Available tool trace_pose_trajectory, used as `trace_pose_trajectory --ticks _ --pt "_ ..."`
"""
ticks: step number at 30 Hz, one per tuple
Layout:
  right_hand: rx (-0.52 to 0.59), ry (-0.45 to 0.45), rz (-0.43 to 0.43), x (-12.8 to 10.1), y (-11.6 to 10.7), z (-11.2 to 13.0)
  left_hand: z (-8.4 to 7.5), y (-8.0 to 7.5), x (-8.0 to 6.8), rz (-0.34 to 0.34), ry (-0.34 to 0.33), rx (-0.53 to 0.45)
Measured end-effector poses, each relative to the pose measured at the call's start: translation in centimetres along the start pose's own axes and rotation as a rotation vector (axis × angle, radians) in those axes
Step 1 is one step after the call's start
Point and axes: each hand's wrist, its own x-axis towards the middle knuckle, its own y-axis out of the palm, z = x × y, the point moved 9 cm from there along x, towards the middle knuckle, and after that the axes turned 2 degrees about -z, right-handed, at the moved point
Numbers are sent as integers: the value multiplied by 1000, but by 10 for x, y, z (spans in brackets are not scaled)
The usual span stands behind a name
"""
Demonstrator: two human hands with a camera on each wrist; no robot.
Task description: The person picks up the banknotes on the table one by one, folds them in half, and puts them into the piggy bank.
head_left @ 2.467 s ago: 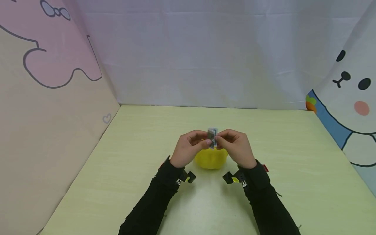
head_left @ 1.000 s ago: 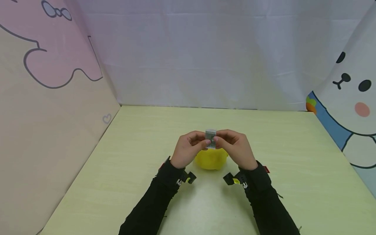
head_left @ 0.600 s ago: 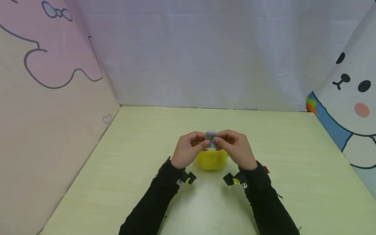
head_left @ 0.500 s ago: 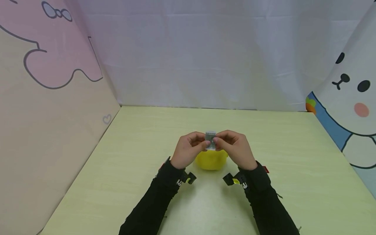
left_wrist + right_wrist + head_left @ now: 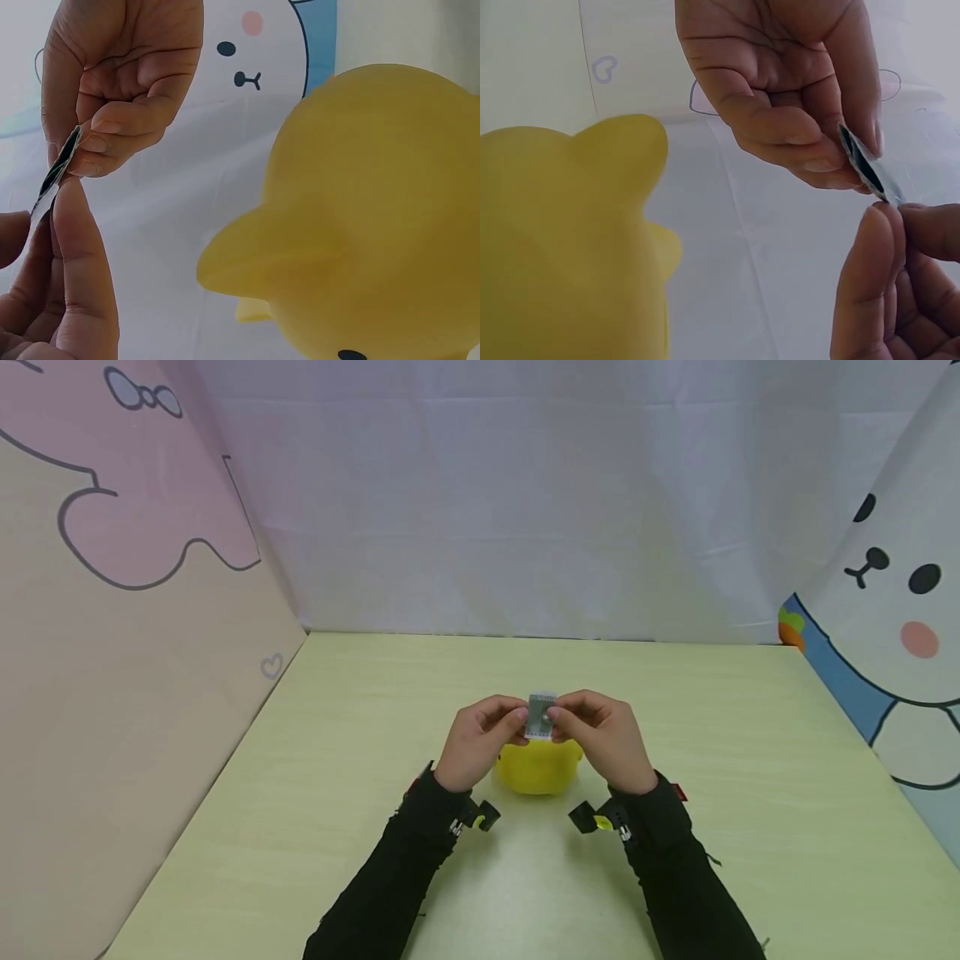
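I see my left hand point(image 5: 480, 739) and right hand point(image 5: 600, 739) both pinching the small folded grey banknote point(image 5: 541, 717), upright, directly above the yellow plastic duck-shaped bank point(image 5: 536, 767).

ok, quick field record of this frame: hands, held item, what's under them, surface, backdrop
left hand: pinches the left edge of the folded paper slip
right hand: pinches the right edge of the same slip
folded paper slip: small, grey and dark print, held upright between both hands, above the yellow figure
yellow figure: rounded duck-like toy standing on the table, just below the hands, not touched
table: pale green
sleeves: black, with small clips at both wrists
backdrop: white sheet behind, cartoon panels at left and right
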Motion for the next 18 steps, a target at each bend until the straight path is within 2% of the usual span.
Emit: trace_pose_trajectory --ticks 11,18 --pt "21 -10 -20 1 -2 3 1 0 1 14 10 -25" --pt "57 -44 -6 0 -1 4 2 0 0 18 -11 -26"
